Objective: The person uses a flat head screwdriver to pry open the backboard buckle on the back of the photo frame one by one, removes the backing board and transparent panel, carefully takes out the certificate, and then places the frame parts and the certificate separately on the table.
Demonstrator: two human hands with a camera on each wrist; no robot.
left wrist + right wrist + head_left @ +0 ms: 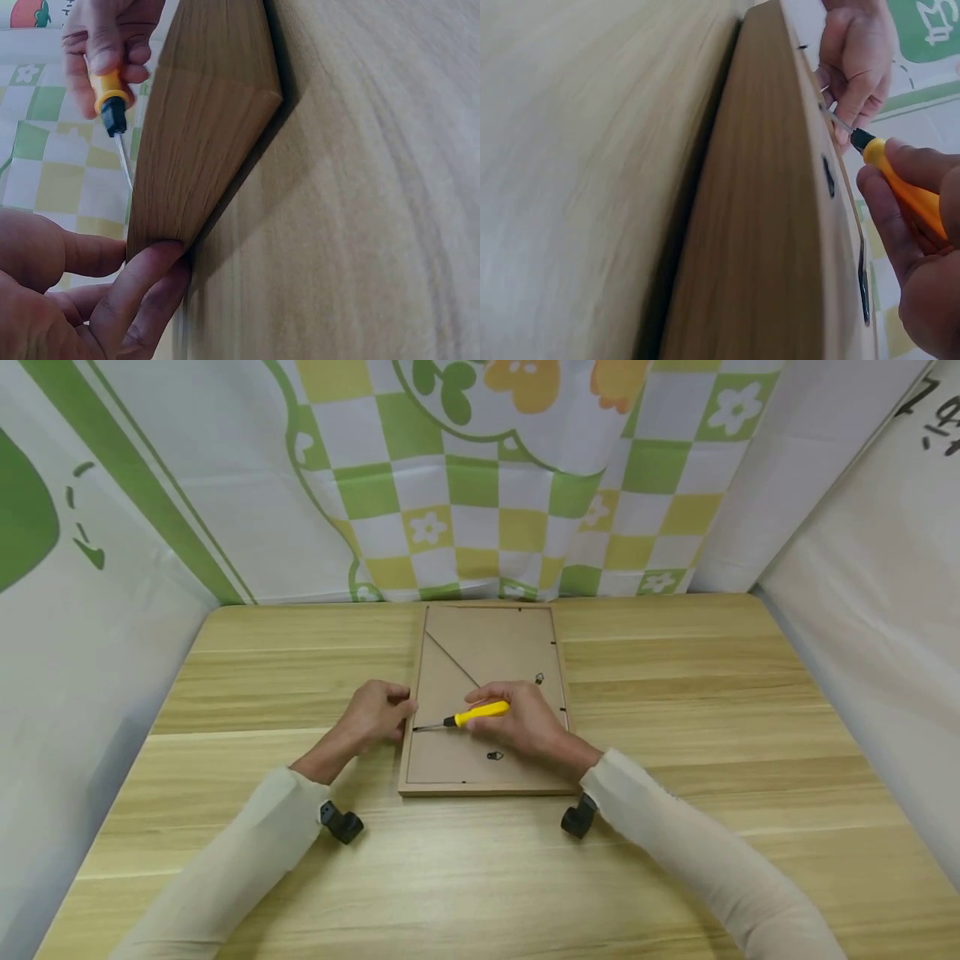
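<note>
A wooden picture frame lies face down, its brown backing board upward. My right hand grips the yellow handle of a screwdriver with a black collar. The screwdriver's metal shaft points left, its tip at a small black tab on the frame's left inner edge. At that same edge my left hand holds the frame, thumb at the top and fingers against the outer side. In the left wrist view, those fingers press the wooden side low down, close to the table.
The frame rests on a wood-grain table. Two black hanging hooks, one a D-ring hook, sit on the backing, with several black tabs around its border. A thin diagonal strut line crosses it. A checkered curtain hangs behind, and white sheets flank both sides.
</note>
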